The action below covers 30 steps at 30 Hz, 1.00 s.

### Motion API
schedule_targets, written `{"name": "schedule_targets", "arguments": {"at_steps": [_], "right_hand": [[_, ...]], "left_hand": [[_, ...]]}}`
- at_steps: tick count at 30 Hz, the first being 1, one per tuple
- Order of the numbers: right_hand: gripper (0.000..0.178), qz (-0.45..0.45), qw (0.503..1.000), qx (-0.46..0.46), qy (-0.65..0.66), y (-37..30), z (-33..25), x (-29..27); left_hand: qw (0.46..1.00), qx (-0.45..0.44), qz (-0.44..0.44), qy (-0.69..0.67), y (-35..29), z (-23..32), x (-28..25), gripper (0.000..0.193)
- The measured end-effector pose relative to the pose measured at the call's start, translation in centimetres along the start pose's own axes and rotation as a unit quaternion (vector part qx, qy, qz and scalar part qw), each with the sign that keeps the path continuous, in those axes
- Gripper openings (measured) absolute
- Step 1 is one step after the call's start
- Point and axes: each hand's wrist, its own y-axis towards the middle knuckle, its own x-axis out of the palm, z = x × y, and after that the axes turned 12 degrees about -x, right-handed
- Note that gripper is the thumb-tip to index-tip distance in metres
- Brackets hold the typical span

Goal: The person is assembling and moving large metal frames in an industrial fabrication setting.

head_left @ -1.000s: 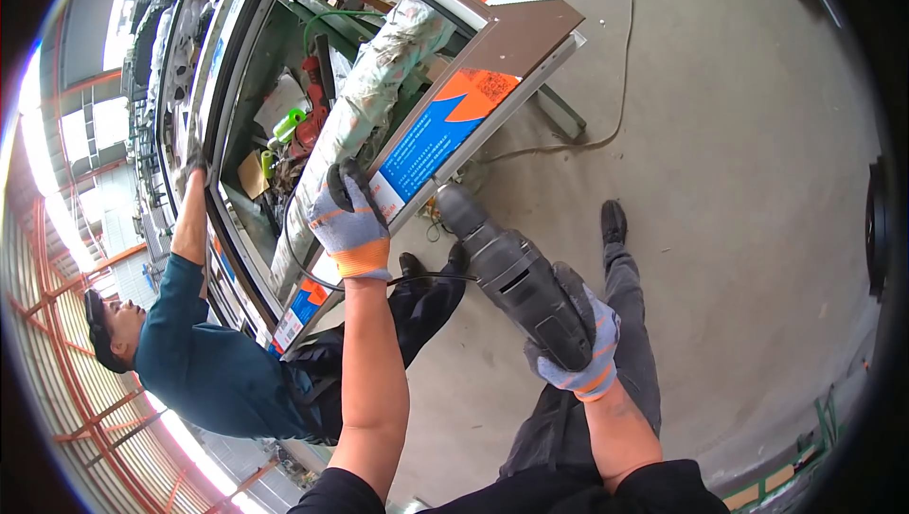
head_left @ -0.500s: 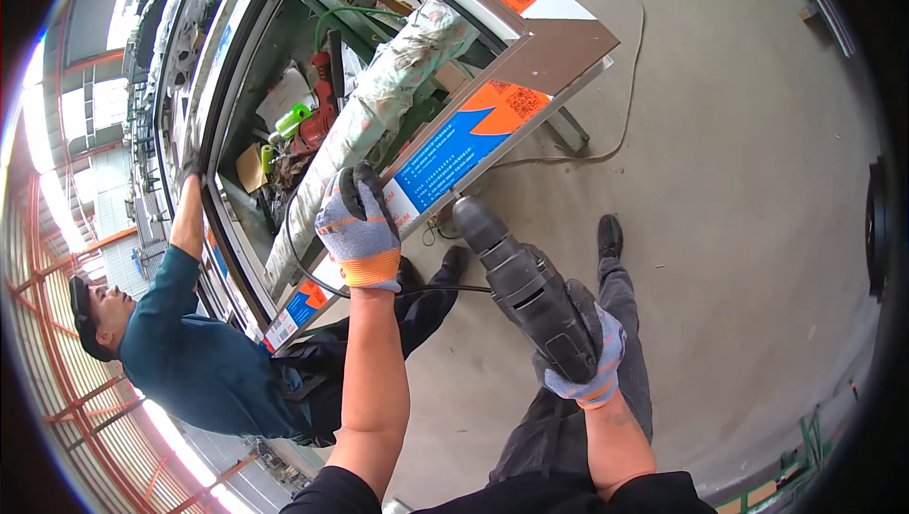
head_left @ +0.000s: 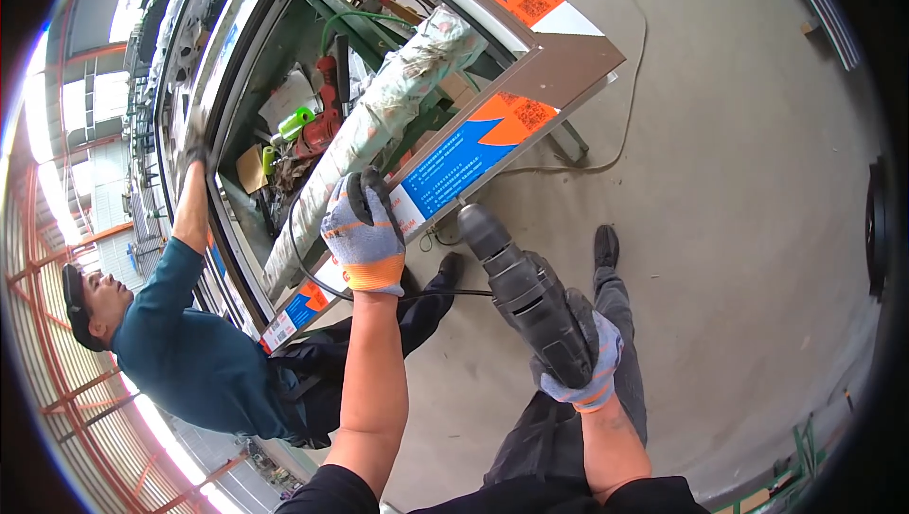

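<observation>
In my right hand (head_left: pixel 589 355), gloved in grey and black, is a black power drill (head_left: pixel 530 298), gripped at its rear. The drill points up and left, and its short bit meets or nearly meets the outer side of a brown metal window frame (head_left: pixel 579 67); I cannot tell how deep it goes. My left hand (head_left: pixel 365 238), in a matching glove with an orange cuff, closes over the near bar of that frame, left of the bit. Blue, orange and white protective film (head_left: pixel 464 166) covers much of this bar. A black cable (head_left: pixel 445 292) passes behind my left wrist toward the drill.
A co-worker (head_left: pixel 204 353) in a teal top stands at left, one hand on the frame's left side. Through the frame show a wrapped roll (head_left: pixel 407 74), a red power tool (head_left: pixel 322 126) and a green bottle (head_left: pixel 295 122). A pale cord (head_left: pixel 632 88) lies across the floor.
The view has shifted slightly, so the frame sits a little lower and further right. Both my hands keep their grips, and the drill stays at the same bar.
</observation>
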Motion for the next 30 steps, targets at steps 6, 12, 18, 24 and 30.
{"name": "schedule_targets", "arguments": {"at_steps": [6,12,18,24,30], "right_hand": [[0.063,0.027,0.999,0.012,0.034,1.2,0.1,0.0],[0.061,0.004,1.000,0.002,0.019,0.3,1.0,0.0],[0.067,0.001,1.000,0.002,0.030,-0.4,0.3,0.6],[0.073,0.112,0.990,0.042,-0.069,-7.0,1.8,0.2],[0.068,0.265,0.960,0.085,0.009,-10.2,-4.3,3.9]], "left_hand": [[0.999,0.020,0.002,0.028,0.1,0.2,0.0,0.023],[0.999,-0.013,-0.024,-0.027,-0.3,0.6,-0.4,0.018],[0.999,-0.014,-0.016,-0.028,0.0,-0.7,-1.4,0.017],[0.994,0.061,0.088,0.000,0.1,0.4,0.3,0.023],[0.983,0.063,0.156,-0.069,-0.2,-1.9,1.1,0.021]]}}
